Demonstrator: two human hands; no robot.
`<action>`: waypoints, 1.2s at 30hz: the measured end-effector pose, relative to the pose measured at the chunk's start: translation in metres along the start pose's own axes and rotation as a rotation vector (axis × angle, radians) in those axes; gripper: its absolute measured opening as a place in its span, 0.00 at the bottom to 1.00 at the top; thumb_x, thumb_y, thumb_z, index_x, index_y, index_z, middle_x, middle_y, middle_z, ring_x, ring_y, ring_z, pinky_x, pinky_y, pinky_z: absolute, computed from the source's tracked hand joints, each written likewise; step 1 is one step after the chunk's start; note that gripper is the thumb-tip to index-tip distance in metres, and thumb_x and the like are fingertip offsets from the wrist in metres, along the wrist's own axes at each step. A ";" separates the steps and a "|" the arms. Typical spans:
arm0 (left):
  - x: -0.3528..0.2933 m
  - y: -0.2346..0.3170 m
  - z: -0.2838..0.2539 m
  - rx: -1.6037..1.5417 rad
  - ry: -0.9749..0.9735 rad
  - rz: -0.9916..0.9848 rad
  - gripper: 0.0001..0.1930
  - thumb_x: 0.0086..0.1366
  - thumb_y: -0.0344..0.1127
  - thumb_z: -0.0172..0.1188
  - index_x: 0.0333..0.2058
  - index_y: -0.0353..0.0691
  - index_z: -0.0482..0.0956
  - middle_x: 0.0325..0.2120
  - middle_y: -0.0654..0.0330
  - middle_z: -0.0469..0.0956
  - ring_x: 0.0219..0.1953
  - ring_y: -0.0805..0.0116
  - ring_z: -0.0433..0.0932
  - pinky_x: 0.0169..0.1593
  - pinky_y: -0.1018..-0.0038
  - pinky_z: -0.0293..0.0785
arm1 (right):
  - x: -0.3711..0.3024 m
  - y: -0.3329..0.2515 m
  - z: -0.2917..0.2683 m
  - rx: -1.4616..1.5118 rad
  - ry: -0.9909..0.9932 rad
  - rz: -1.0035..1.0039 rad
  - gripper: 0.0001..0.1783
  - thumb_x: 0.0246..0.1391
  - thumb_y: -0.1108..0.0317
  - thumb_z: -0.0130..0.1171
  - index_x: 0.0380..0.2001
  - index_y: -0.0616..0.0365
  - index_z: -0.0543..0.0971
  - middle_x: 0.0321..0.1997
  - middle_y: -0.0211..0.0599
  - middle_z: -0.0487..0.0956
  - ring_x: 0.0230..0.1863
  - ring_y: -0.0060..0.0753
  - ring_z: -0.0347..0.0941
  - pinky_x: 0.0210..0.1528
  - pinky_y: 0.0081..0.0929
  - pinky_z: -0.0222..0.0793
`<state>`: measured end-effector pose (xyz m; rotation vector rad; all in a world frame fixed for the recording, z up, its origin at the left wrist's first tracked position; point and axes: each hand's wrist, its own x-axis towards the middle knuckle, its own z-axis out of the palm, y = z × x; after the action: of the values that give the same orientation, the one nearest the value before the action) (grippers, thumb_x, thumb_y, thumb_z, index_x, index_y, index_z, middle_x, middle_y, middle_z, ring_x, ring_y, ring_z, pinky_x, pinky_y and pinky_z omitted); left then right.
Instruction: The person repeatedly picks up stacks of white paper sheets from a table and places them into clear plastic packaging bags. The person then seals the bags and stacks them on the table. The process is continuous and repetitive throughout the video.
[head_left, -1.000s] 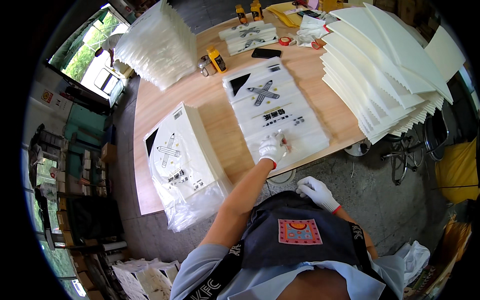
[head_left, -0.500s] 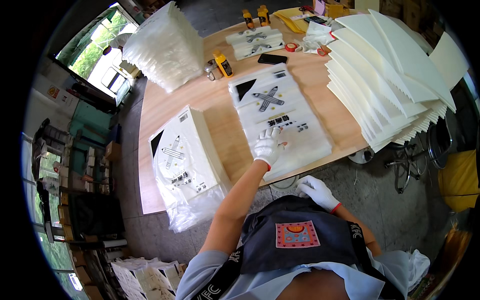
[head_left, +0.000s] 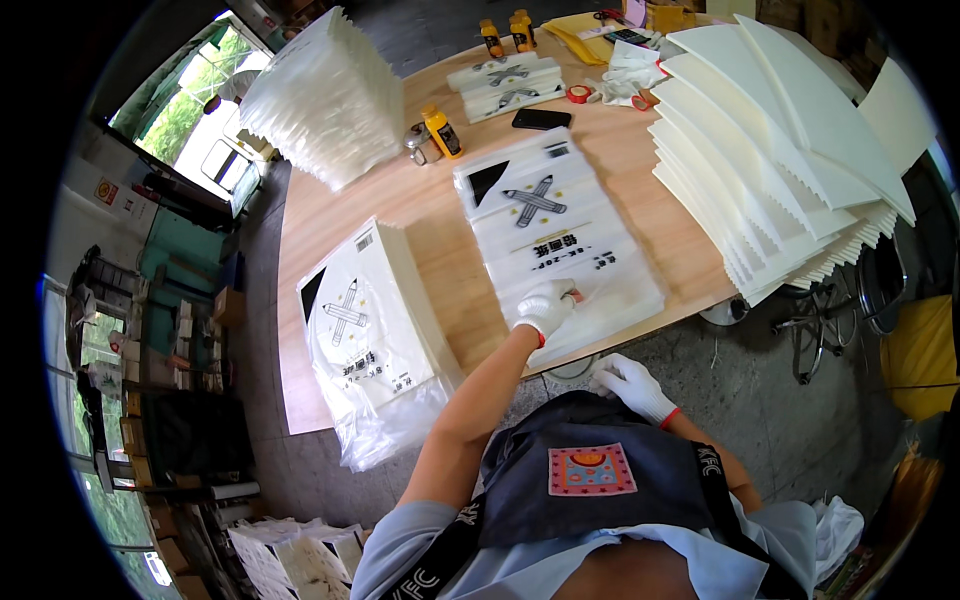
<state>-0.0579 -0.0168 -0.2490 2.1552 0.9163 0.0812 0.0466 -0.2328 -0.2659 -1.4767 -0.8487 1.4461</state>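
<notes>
A pile of clear plastic bags (head_left: 590, 235), printed with crossed pencils and a black corner, lies flat in front of me. My left hand (head_left: 546, 306), in a white glove with bare fingertips, is on the near part of this pile, fingers drawn together at the top bag's surface. My right hand (head_left: 630, 386), also gloved in white, hangs off the table's near edge, fingers loosely bent and apart, with nothing seen in it. To the left, a stack of white paper in a printed plastic bag (head_left: 370, 320) has its loose bag end overhanging the edge.
A tall stack of white sheets (head_left: 325, 100) stands far left; fanned cream sheets (head_left: 770, 160) fill the right side. Between them are an orange bottle (head_left: 441, 132), a glass jar (head_left: 421, 145), a black phone (head_left: 541, 119), red tape (head_left: 578, 94) and printed packs (head_left: 510, 85). A stool (head_left: 815, 335) stands beyond the right edge.
My left hand has slid nearer to me over the bags, and its fingers have drawn in. My right hand has hardly moved.
</notes>
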 end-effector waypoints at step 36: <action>-0.041 0.105 -0.117 0.310 0.300 0.394 0.23 0.52 0.42 0.67 0.46 0.47 0.72 0.36 0.55 0.78 0.38 0.52 0.77 0.39 0.62 0.73 | 0.076 -0.147 -0.036 -1.069 0.144 -0.831 0.23 0.54 0.53 0.51 0.48 0.54 0.77 0.43 0.46 0.78 0.47 0.44 0.73 0.51 0.41 0.66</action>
<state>-0.0656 -0.0142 -0.0865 2.6408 0.6852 0.4964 0.1046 -0.1108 -0.1628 -1.5606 -2.0024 0.2004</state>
